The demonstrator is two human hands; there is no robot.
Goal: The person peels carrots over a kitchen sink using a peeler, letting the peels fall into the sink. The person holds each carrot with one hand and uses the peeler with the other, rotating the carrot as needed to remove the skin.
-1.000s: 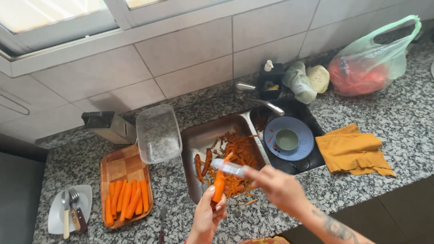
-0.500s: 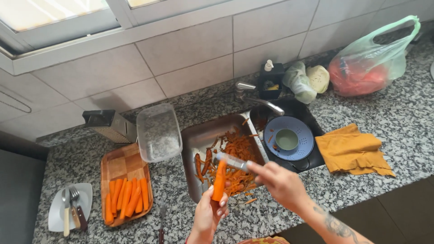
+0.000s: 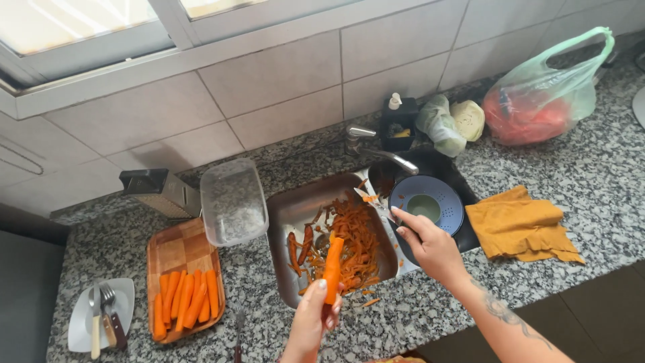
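The left hand (image 3: pixel 310 324) grips a part-peeled carrot (image 3: pixel 332 261) by its near end, fingers clamped around it, and holds it over the steel sink (image 3: pixel 295 208), above the heap of orange peelings (image 3: pixel 356 235) in the basin. The right hand (image 3: pixel 430 243) is lifted to the right of the carrot, its fingers closed on the handle of a peeler (image 3: pixel 368 197), whose blade end sits up near the far rim of the sink, clear of the carrot. To peel well from here, I would judge it best to keep the carrot over the basin so the strips fall among the peelings, lay the blade flat near the gripped end, stroke away from the holding fingers, and roll the carrot a little between strokes. The carrot's long axis runs near to far, almost straight, its free end pointing away toward the tap (image 3: pixel 376 149) and leaning only slightly right. To the left, on the counter (image 3: pixel 591 181), a wooden tray (image 3: pixel 176 247) carries peeled carrots (image 3: pixel 187 301) lying parallel, also near to far.
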